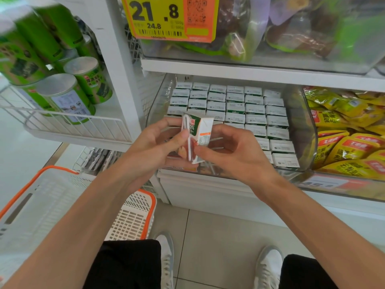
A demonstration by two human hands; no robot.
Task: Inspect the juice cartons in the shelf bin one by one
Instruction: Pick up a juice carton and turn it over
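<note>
A small juice carton (200, 130), white, green and red with a wrapped straw on its side, is held upright in front of the clear shelf bin (300, 130). My left hand (158, 140) grips its left side with the thumb on the straw. My right hand (231, 149) pinches its lower right edge. Behind, several rows of juice cartons (235, 109) stand in the bin with their white tops showing.
A white and orange shopping basket (133, 217) sits on the floor at lower left. Green cans (87, 80) fill a wire rack on the left. Yellow snack bags (343, 134) lie in the bin to the right. A yellow price tag (166, 17) hangs on the shelf above.
</note>
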